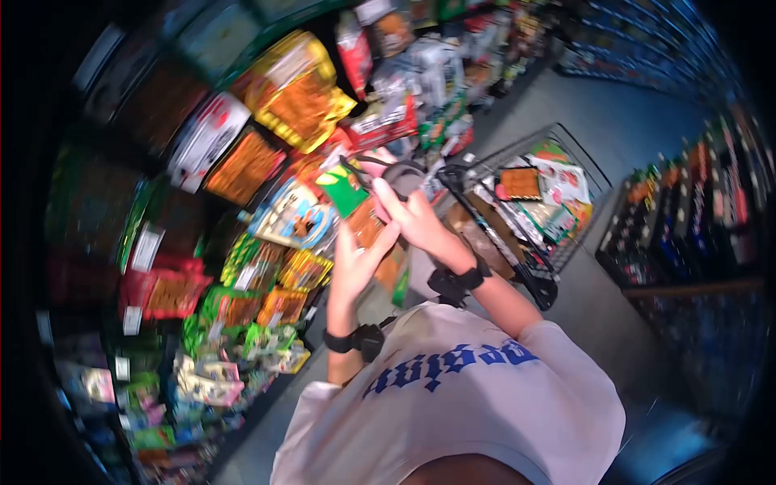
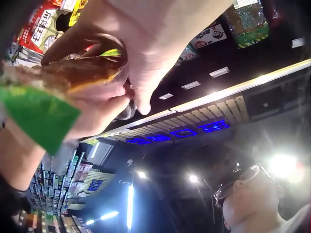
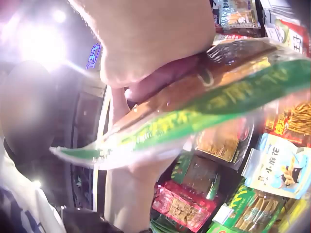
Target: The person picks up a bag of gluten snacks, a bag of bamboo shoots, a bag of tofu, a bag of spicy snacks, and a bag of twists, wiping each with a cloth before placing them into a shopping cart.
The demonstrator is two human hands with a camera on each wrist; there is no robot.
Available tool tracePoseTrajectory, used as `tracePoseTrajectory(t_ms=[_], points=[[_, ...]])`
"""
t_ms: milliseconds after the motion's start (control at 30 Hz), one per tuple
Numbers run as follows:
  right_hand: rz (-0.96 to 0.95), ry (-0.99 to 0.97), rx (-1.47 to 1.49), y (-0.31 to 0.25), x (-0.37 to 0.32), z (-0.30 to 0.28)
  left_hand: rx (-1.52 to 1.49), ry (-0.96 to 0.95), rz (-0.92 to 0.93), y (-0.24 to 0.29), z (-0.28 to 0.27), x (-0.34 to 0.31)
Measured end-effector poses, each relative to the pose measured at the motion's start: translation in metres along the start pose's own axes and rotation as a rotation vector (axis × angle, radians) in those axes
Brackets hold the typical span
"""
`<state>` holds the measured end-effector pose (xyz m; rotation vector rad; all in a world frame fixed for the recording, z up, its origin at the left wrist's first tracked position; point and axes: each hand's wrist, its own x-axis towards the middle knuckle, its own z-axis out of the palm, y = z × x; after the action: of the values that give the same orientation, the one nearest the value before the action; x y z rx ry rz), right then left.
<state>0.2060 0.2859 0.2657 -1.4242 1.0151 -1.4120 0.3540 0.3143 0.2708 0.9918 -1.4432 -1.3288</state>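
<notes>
Packet (image 3: pixel 214 104), brown inside with a green band, is up between your hands, tilted, near side of the snack display, left of the wire trolley (image 1: pixel 594 153). Your left hand (image 1: pixel 354 271) grips it, thumb apart from the fingers, packet between. Your right hand (image 1: pixel 418 222) holds it too, thumb and fingers round its edge — tips mostly hidden.

Risks: slick film could slide if either pinch loosens; pulling the two hands apart could crease or split it. With the hands this close, your fingers could block each other. Drifting left could knock the blue-and-white bag (image 1: pixel 295 214) or the yellow packet (image 1: pixel 303 93).

Hard to read: head view smears at the fingers; dark curved item (image 1: pixel 404 179) by your right fingers — can't tell what. Green corner hides part of your grip in the left wrist view. Packet lettering is too blurred.
</notes>
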Motion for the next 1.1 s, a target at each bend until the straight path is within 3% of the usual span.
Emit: tracePoseTrajectory(t_ms=[33,67,100,167,233,267,300,367,400,433,467,500,567,633,700,767,833,900,967,1033,1100], points=[[0.255,0.010,0.214,-0.007,0.000,-0.006,0.073,-0.049,-0.032,-0.002,0.001,-0.002],[-0.015,0.037,0.056,0.008,0.005,-0.010,0.143,-0.152,-0.010,0.002,0.005,-0.002],[-0.262,0.056,-0.123,0.024,0.008,-0.017,0.133,-0.187,-0.175,-0.006,0.004,-0.004],[-0.366,-0.089,-0.012,-0.017,-0.004,-0.027,0.046,-0.233,-0.179,-0.008,0.005,-0.006],[-0.443,-0.081,-0.246,-0.018,-0.013,-0.034,0.028,-0.263,-0.326,-0.012,0.002,-0.007],[-0.439,-0.135,-0.282,-0.016,-0.016,-0.039,0.105,-0.295,-0.252,-0.018,0.001,-0.005],[-0.404,-0.123,-0.285,-0.015,-0.017,-0.042,0.181,-0.313,-0.172,-0.026,-0.001,0.000],[-0.370,0.012,-0.344,0.003,-0.015,-0.049,0.175,-0.323,-0.242,-0.035,-0.001,0.003],[-0.209,0.102,-0.364,0.006,-0.019,-0.056,0.199,-0.299,-0.142,-0.036,0.003,0.005],[-0.050,0.149,-0.052,0.008,-0.022,-0.062,0.225,-0.279,-0.044,-0.035,0.007,0.005],[0.029,0.129,-0.018,0.021,-0.022,-0.074,0.120,-0.231,-0.157,-0.019,0.014,0.002],[0.110,0.109,0.016,0.031,-0.023,-0.087,0.124,-0.236,-0.159,-0.012,0.018,0.002],[0.199,0.139,0.229,0.045,-0.028,-0.101,0.008,-0.074,-0.177,-0.006,0.023,0.003],[0.373,0.106,0.359,0.021,-0.040,-0.117,-0.045,0.059,-0.073,-0.010,0.030,0.005],[0.338,0.084,0.626,0.030,-0.041,-0.112,-0.224,0.168,-0.090,-0.006,0.042,0.013],[0.351,-0.194,0.458,0.013,-0.056,-0.128,-0.225,0.186,-0.135,0.002,0.046,0.019],[0.313,-0.132,0.457,0.029,-0.064,-0.128,-0.101,0.159,-0.001,0.002,0.053,0.027],[0.599,0.009,0.137,0.034,-0.071,-0.144,-0.040,0.044,-0.177,-0.011,0.038,0.039],[0.605,0.197,0.238,0.033,-0.076,-0.168,0.149,0.150,0.099,-0.005,0.044,0.039],[0.678,0.558,0.270,0.058,-0.085,-0.194,0.098,0.149,0.216,0.052,0.057,0.034],[0.497,0.852,0.485,0.094,-0.099,-0.228,0.044,0.067,0.396,0.078,0.050,0.025]])
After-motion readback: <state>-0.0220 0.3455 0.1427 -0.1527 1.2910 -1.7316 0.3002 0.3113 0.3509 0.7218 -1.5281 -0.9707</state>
